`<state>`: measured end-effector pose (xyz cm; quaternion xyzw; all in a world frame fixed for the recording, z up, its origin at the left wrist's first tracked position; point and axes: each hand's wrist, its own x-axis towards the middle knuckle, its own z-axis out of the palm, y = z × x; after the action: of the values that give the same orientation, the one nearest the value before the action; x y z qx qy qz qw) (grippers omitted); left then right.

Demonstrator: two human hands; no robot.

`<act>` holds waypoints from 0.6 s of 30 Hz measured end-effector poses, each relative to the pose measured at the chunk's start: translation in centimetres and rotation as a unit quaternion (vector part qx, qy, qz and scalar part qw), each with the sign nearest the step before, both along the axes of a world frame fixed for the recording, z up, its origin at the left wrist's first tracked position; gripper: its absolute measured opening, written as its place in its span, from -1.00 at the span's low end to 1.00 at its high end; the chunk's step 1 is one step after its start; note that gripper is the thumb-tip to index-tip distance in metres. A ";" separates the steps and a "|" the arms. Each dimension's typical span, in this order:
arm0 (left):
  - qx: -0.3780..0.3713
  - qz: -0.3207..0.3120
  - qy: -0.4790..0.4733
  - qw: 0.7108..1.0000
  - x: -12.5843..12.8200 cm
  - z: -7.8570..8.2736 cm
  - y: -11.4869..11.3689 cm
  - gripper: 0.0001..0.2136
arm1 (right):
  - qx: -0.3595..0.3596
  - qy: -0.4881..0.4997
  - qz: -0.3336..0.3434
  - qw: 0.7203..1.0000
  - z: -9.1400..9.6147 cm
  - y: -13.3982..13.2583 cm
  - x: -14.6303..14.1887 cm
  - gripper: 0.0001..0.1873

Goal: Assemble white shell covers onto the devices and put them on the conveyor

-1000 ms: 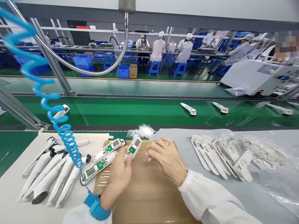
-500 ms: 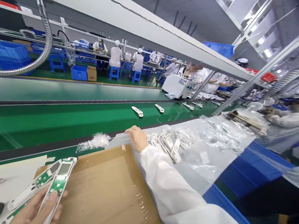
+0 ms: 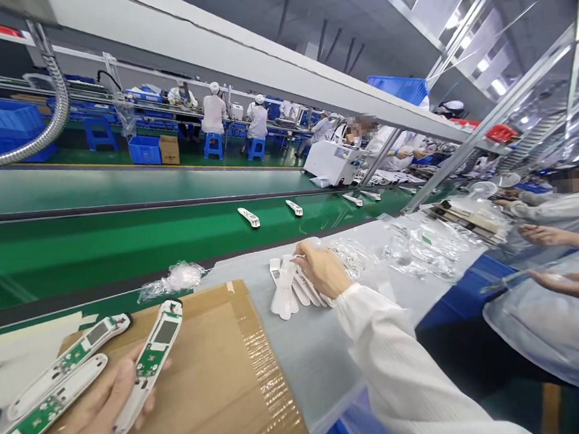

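My left hand (image 3: 110, 398) is closed around a white handheld device housing (image 3: 154, 354), with a green circuit board and a grey screen showing in its open face. Two more housings with circuit boards (image 3: 49, 410) lie beside that hand at the left, one next to the other. At the pile of white plastic covers (image 3: 300, 290) on the grey sheet, my right hand (image 3: 321, 268) has its fingers bent together on the upper end of a cover. Its fingertips are partly hidden.
Under my left hand lies a cardboard sheet (image 3: 222, 383). A green conveyor belt (image 3: 121, 243) carries several white devices (image 3: 248, 218). Crumpled clear plastic (image 3: 174, 279) lies by the belt. Small white parts (image 3: 353, 255) and clear bags (image 3: 427, 246) are at the right, near a co-worker's hands (image 3: 558, 256).
My right hand has moved right and down from the cardboard's far corner to the white covers. My left hand has moved slightly right with the housing. The view has shifted a little.
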<state>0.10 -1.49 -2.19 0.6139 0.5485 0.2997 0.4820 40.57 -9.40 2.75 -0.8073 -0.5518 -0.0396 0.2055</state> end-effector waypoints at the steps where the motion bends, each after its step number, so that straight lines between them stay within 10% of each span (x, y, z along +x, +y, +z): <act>1: -0.007 -0.017 0.012 1.000 0.3 0.5 -0.2 -0.50 | 0.014 0.017 -0.007 1.000 0.2 -0.5 -0.8 -0.84; 4: 0.029 -0.049 0.034 0.998 2.3 2.0 -0.9 -0.47 | 0.058 0.195 0.007 0.979 -1.0 -1.3 -4.2 -0.79; 8: 0.158 -0.096 0.031 0.982 6.1 2.0 -1.6 -0.60 | 0.070 0.606 -0.002 0.792 -4.5 -1.1 -10.4 -0.70; 14: 0.226 -0.242 0.075 0.941 7.5 -1.8 -1.9 -0.70 | 0.060 0.793 0.076 0.602 -7.1 -2.5 -15.1 -0.56; 18: 0.211 -0.244 0.061 0.945 7.1 -2.6 -1.7 -0.72 | 0.090 0.779 0.112 0.610 -8.0 -3.4 -15.3 -0.61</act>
<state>7.24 -3.22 -4.76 0.8335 0.3350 0.2439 0.3655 25.31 -12.78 -5.26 -0.4431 -0.2630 0.5784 0.6324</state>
